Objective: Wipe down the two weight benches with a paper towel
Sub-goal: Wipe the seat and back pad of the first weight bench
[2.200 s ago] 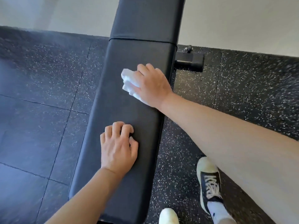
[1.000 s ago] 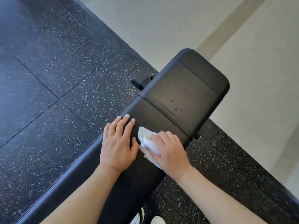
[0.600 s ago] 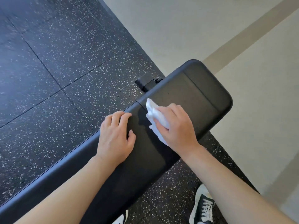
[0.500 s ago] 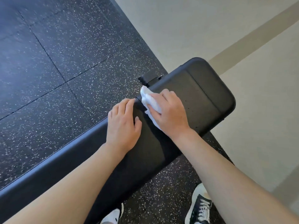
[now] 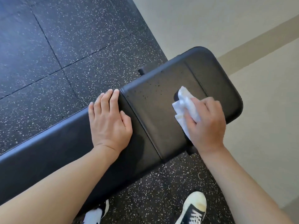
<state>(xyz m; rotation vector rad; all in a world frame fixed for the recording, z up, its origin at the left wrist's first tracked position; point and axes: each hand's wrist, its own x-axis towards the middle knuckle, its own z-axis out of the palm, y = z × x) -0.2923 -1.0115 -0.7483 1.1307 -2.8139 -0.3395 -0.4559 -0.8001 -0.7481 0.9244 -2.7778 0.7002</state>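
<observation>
A black padded weight bench [image 5: 153, 113] runs from the lower left to the upper right. Its short end pad carries small dark droplets near its far edge. My right hand [image 5: 207, 123] grips a crumpled white paper towel [image 5: 186, 104] and presses it on the end pad. My left hand [image 5: 110, 122] rests flat on the long pad, fingers straight, fingertips at the seam between the two pads. Only one bench is in view.
Black speckled rubber floor tiles [image 5: 64, 46] lie around the bench. A pale smooth floor [image 5: 258, 143] begins just past the bench's end on the right. My two sneakers [image 5: 192, 209] stand on the rubber below the bench. A black frame part [image 5: 142, 71] pokes out behind the bench.
My right hand slid the paper towel from the seam out onto the end pad, toward the right. My left hand moved up to the seam and stayed flat.
</observation>
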